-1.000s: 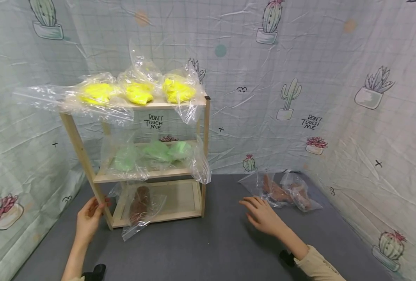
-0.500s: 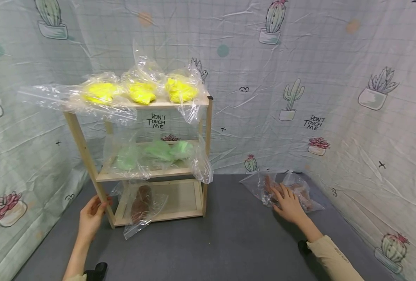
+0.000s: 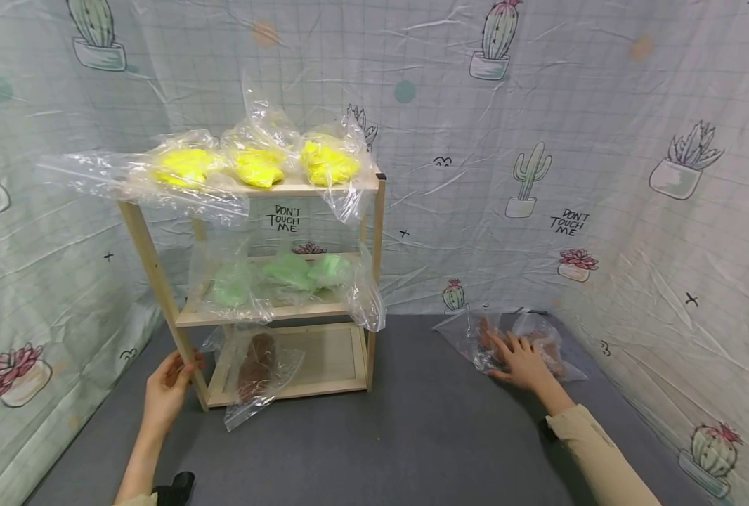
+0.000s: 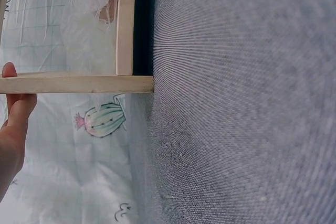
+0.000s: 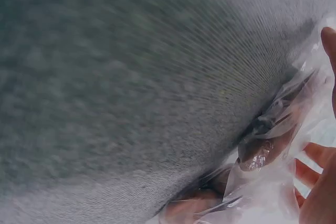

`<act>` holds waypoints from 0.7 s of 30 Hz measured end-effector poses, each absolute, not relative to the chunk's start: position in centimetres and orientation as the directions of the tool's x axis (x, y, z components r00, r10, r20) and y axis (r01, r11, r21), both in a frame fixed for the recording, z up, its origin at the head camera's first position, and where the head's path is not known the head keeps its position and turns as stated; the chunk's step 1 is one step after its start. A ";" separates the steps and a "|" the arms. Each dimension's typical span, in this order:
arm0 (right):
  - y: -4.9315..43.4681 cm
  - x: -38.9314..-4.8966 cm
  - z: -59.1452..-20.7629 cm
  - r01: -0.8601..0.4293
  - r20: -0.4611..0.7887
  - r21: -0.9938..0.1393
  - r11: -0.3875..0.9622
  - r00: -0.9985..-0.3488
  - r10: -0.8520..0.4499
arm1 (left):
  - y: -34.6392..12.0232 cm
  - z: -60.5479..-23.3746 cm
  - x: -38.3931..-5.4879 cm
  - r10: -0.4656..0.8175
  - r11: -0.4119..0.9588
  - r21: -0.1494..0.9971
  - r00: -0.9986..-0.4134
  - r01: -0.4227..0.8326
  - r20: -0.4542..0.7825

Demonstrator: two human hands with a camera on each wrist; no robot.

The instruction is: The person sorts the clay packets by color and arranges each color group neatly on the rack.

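Observation:
At the left, my left hand (image 3: 164, 395) grips the front left post (image 3: 158, 281) of a small wooden shelf. In the left wrist view a fingertip and the rest of the left hand (image 4: 21, 107) show on opposite sides of that post (image 4: 79, 84). Over at the right, my right hand (image 3: 526, 365) lies with spread fingers on clear zip bags (image 3: 554, 355) holding brown lumps. The right wrist view shows those brown lumps in plastic (image 5: 262, 153) close beside the fingers of my right hand (image 5: 321, 182). Whether the fingertips pinch the plastic is hidden.
Bags with yellow contents (image 3: 257, 166) sit on the top shelf. Green-filled bags (image 3: 289, 272) lie on the middle one. One bag with a brown lump (image 3: 257, 369) overhangs the bottom board's front edge. Cactus-printed sheeting (image 3: 450, 126) encloses the grey table (image 3: 400, 450).
My right hand has moved right and away from me, onto the bags with brown lumps. The left hand stays on the post. The head view has shifted slightly.

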State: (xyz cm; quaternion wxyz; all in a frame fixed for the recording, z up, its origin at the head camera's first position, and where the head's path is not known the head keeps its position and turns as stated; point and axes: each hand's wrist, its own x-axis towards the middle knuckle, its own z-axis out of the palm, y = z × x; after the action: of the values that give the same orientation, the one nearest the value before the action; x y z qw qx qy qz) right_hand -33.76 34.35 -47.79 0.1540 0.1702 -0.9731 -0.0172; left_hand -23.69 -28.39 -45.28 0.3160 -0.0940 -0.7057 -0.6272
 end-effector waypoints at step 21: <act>33.5 -32.7 -48.2 -0.261 0.297 0.112 0.959 -0.912 -0.283 | -28.3 -45.2 -23.5 -0.257 0.181 0.823 -0.782 0.538 0.568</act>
State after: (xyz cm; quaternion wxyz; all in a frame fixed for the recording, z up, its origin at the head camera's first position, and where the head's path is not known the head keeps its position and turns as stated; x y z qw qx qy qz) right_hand -32.72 33.54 -48.19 0.1567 0.1390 -0.9772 -0.0350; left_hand -23.47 -28.28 -45.25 0.3143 -0.1002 -0.7014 -0.6318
